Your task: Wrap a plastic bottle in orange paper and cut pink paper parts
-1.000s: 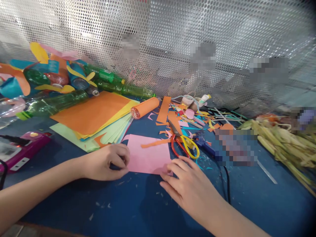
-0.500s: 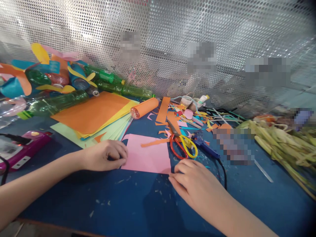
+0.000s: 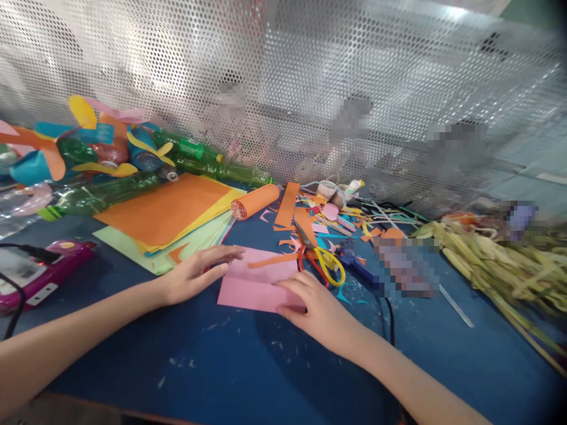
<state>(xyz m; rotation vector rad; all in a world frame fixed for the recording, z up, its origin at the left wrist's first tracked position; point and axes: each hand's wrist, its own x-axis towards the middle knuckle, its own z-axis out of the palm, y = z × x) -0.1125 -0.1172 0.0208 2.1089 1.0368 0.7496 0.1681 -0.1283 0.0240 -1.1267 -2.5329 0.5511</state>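
A pink paper sheet (image 3: 250, 293) lies on the blue table with a crease line running across it. My right hand (image 3: 316, 307) grips its right side, thumb at the near edge and fingers above. Stretched out flat, the fingers of my left hand (image 3: 197, 273) touch the sheet's far left corner; this hand is open. A thin orange paper strip (image 3: 271, 260) rests on the pink sheet. Just beyond my right hand are scissors (image 3: 330, 267) with red and yellow handles, partly hidden by my fingers.
Stacked coloured paper (image 3: 166, 209) and an orange-wrapped bottle (image 3: 257, 202) lie behind. Green bottles (image 3: 104, 192) stand left, above a purple power strip (image 3: 48, 274). Paper scraps (image 3: 330, 211), a blue glue gun (image 3: 361, 268) and dry husks (image 3: 482, 260) lie right. Perforated mesh (image 3: 301, 77) closes the back.
My right hand has moved left onto the pink sheet and grips it. My left fingers have straightened and slid over its far corner. A crease now shows across the sheet.
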